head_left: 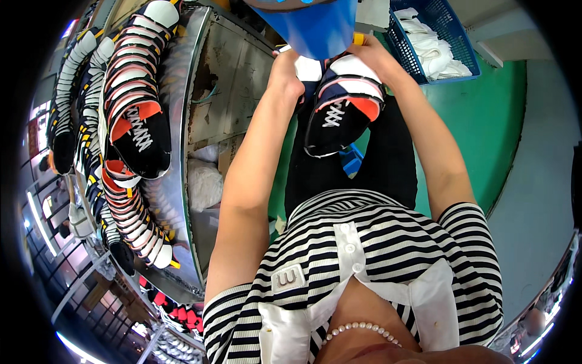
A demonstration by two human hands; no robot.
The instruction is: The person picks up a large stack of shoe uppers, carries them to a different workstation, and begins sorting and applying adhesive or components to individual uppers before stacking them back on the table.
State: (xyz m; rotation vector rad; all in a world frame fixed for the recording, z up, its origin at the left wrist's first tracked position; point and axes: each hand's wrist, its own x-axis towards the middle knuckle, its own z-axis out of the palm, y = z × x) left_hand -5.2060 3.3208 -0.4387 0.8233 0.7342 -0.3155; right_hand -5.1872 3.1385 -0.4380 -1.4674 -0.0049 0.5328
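Over my lap lies a nested stack of shoe uppers (332,124), black with white laces, white heels and orange-pink linings. My right hand (371,57) is closed around the far right side of this stack, by a yellow tab. At the far left, my left hand (286,76) grips another white and navy shoe upper (308,69). The blue part of a machine (309,24) stands just beyond my hands and hides some of the fingers and the far ends of the uppers.
On my left is a metal-topped bench (193,151) holding long rows of nested shoe uppers (136,79). A blue plastic basket (418,64) of white pieces stands at the far right. Plastic bags (205,185) sit in the bench's open side. The floor (448,121) is green.
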